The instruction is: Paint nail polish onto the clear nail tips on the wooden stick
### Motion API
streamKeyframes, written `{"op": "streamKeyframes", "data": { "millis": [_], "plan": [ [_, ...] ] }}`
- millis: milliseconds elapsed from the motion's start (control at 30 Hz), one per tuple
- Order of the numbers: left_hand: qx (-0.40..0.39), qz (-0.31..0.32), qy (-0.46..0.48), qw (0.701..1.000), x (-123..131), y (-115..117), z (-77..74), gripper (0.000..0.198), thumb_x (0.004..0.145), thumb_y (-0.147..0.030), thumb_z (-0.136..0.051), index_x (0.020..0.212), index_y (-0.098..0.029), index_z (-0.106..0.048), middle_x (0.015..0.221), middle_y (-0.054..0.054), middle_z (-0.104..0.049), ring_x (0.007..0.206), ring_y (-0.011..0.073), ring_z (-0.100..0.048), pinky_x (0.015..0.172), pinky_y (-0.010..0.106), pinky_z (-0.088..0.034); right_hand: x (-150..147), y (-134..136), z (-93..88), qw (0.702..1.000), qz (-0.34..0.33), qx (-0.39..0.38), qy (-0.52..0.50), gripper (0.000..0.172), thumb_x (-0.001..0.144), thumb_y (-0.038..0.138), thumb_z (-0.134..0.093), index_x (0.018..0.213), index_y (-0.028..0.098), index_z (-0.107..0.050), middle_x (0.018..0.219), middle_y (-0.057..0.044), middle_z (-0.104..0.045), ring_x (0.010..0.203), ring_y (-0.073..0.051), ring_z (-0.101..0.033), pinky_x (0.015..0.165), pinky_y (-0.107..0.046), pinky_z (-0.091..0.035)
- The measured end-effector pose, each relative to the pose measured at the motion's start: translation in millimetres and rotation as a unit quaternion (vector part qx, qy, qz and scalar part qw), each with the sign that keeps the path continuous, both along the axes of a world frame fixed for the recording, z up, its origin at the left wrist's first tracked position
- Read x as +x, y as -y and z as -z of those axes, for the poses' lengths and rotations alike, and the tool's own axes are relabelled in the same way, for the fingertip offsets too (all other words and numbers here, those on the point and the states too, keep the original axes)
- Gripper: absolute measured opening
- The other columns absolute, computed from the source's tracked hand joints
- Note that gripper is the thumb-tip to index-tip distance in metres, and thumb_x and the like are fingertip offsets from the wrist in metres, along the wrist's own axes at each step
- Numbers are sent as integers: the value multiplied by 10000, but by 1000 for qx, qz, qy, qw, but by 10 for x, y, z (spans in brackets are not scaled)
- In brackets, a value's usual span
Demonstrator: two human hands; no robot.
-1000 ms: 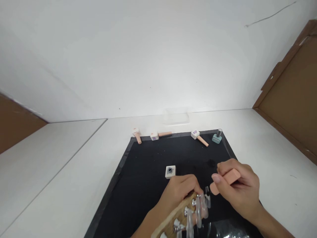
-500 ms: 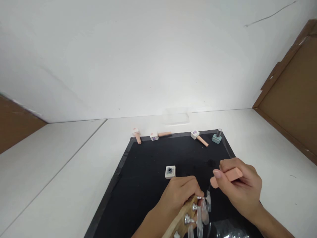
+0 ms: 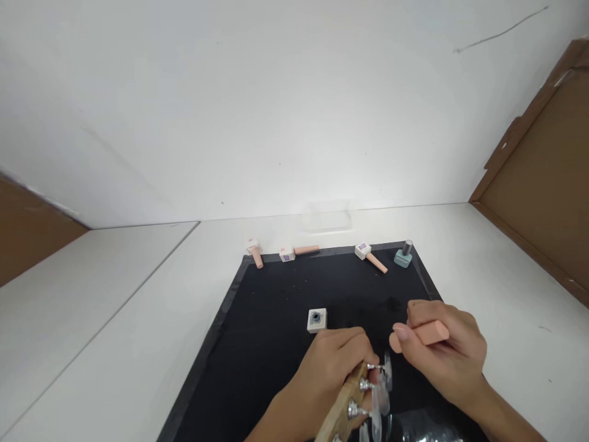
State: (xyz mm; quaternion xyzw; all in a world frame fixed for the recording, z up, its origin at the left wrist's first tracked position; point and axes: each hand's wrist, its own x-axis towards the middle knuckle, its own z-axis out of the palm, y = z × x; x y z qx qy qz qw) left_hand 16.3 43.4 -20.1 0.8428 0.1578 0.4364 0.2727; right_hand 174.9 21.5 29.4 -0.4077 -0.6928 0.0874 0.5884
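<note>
My left hand (image 3: 327, 371) is wrapped round a wooden nail-tip stand (image 3: 341, 408). Clear false nail tips (image 3: 381, 393) stick out from its right side on small silver holders. In my right hand (image 3: 455, 356), closed, is a nail polish brush by its peach cap (image 3: 432, 333), tilted with the bristle end down and left, close to the nearest nail tip. The bristles are hard to make out, so I cannot tell if they touch the tip. An uncapped white polish bottle (image 3: 317, 321) stands just beyond my left hand, its dark neck facing up.
Along the far edge of the black mat (image 3: 271, 307) lie several white bottles with peach caps, one of them a white bottle (image 3: 362, 250), and a teal bottle (image 3: 403, 258) with a silver cap. Clear plastic (image 3: 427, 426) sits at the front. Cardboard (image 3: 543, 172) borders the right side.
My right hand has lowered slightly, with the brush cap moving a little down and left. The stand has turned slightly in my left hand. The bottles stay put.
</note>
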Motion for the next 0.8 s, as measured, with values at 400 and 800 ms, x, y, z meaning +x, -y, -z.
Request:
{"op": "streamKeyframes", "data": {
  "millis": [400, 800],
  "plan": [
    [43, -30, -24, 998, 91, -18, -98, 152, 677, -78, -451, 707, -203, -370, 557, -53, -458, 453, 76, -376, 438, 196, -248, 53, -32, -79, 996, -75, -17, 43, 334, 762, 74, -556, 561, 225, -337, 427, 94, -341, 349, -66, -307, 327, -182, -279],
    [40, -29, -40, 998, 25, 0, -109, 143, 687, -66, -456, 740, -194, -418, 563, -56, -486, 444, 69, -387, 434, 198, -242, 21, -11, -11, 1000, 5, -11, 21, 281, 762, 65, -566, 601, 220, -397, 466, 84, -366, 364, -66, -313, 331, -187, -268]
  ]
}}
